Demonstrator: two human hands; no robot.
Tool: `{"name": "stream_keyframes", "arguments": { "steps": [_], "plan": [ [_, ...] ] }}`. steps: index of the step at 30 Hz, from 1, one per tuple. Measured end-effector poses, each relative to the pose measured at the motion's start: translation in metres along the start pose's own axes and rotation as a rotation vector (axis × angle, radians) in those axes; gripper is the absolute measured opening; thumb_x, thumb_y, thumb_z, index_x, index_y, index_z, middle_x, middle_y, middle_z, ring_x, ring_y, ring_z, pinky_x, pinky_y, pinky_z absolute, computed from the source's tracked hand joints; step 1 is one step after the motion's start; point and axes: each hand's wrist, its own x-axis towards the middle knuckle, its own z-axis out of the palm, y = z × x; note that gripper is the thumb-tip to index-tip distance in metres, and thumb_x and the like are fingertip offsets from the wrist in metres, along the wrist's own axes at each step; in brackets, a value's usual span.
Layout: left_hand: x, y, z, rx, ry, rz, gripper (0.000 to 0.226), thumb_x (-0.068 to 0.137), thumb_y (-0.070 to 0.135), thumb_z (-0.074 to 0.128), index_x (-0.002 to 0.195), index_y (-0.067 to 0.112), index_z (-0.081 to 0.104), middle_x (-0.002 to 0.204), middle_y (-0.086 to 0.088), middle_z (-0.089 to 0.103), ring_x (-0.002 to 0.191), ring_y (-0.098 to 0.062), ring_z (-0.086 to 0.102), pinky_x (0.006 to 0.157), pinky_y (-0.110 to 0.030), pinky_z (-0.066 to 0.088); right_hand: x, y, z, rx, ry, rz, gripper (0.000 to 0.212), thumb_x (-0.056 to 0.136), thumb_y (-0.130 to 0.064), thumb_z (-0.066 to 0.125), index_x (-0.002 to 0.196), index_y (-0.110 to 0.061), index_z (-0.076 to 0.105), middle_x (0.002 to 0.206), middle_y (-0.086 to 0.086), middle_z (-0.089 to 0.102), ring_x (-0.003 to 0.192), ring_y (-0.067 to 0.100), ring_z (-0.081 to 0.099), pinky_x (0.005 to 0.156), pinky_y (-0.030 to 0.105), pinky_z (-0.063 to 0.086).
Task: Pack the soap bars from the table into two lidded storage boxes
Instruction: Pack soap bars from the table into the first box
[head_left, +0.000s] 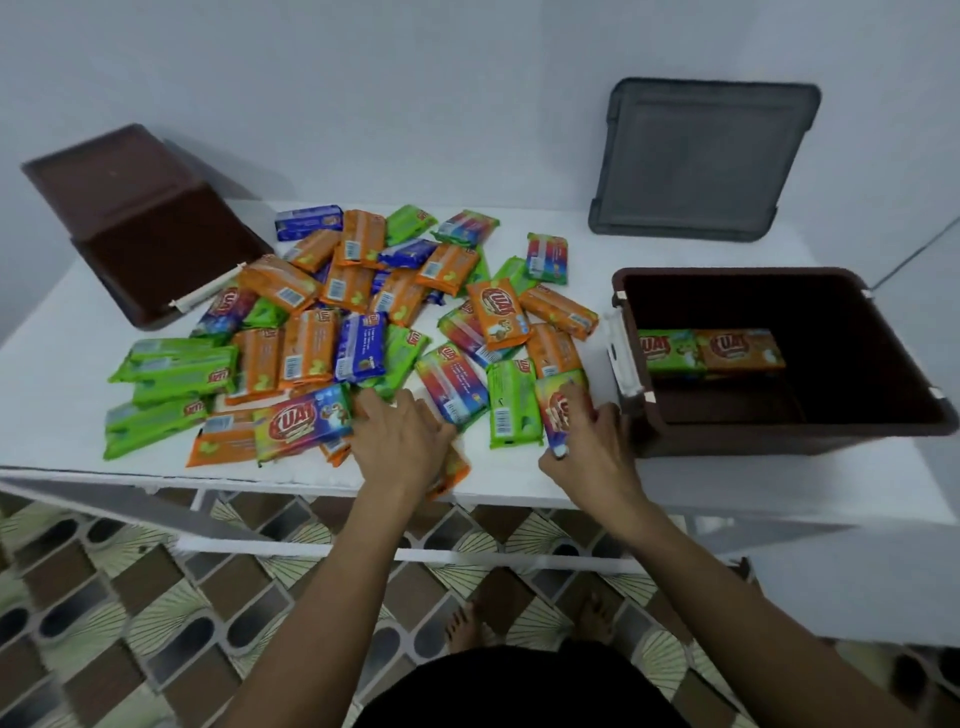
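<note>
**Lower centre, surface edge.**
- Left grip (400, 441): one. Its fingers were spread over the near bars and its palm covered an orange bar (454, 474) at the lip of the surface (519, 480). It could not be told whether it had closed on anything.
- Right grip (592, 447): one. Thumb and fingers were wrapped round a multicolour bar (557, 410), whose long axis ran bottom to top of frame.

**Right of centre.**
- Open brown box (727, 441): one, without a lid, its near-left corner just beside the right grip. The box lay directly to frame right of the held bar. By judgement the right grip was the nearer by far, and the transfer called for a short carry rightward over the rim.
- Contents: two bars laid end to end, a green bar (670, 351) and an orange boxed bar (740, 348).

**Centre.**
- Loose soap pile (358, 322): orange, green, blue and multicolour wrappers, several dozen. They overlapped too much for an exact count.

**Upper left.**
- Second brown box (156, 249): one, with a brown lid on it. Whether the lid was latched could not be told.

**Upper right.**
- Grey lid (701, 161): one, leaning against the wall.
</note>
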Motion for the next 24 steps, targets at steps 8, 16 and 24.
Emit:
{"name": "stream_keyframes", "arguments": {
  "steps": [8,16,24],
  "plan": [
    [-0.005,0.000,-0.001,-0.094,-0.005,0.020,0.049,0.086,0.050,0.064,0.118,0.014,0.057,0.122,-0.017,0.044,0.112,-0.039,0.052,0.081,-0.041,0.048,-0.008,-0.002,-0.008,0.250,0.138,-0.170,0.045,0.087,-0.009,0.061,0.130,-0.017,0.051,0.118,0.010,0.047,0.101,0.029,0.053,0.078,0.040,0.052],
    [-0.008,0.016,-0.045,-0.676,0.029,0.084,0.056,0.084,0.025,0.074,0.136,0.022,0.053,0.123,-0.008,0.063,0.102,-0.015,0.063,0.087,-0.043,0.055,-0.022,-0.018,-0.061,0.478,0.324,-0.351,0.032,0.092,-0.010,0.058,0.122,-0.022,0.062,0.113,0.000,0.057,0.108,0.019,0.054,0.084,0.026,0.046],
    [-0.013,0.097,-0.065,-1.191,0.241,0.351,0.045,0.083,0.006,0.071,0.123,0.024,0.058,0.124,0.008,0.058,0.110,-0.004,0.061,0.096,-0.036,0.054,0.014,0.056,-0.152,0.831,0.306,-0.284,0.026,0.096,-0.008,0.058,0.118,-0.018,0.065,0.117,0.004,0.064,0.102,0.018,0.067,0.073,0.034,0.061]
  ]
}}
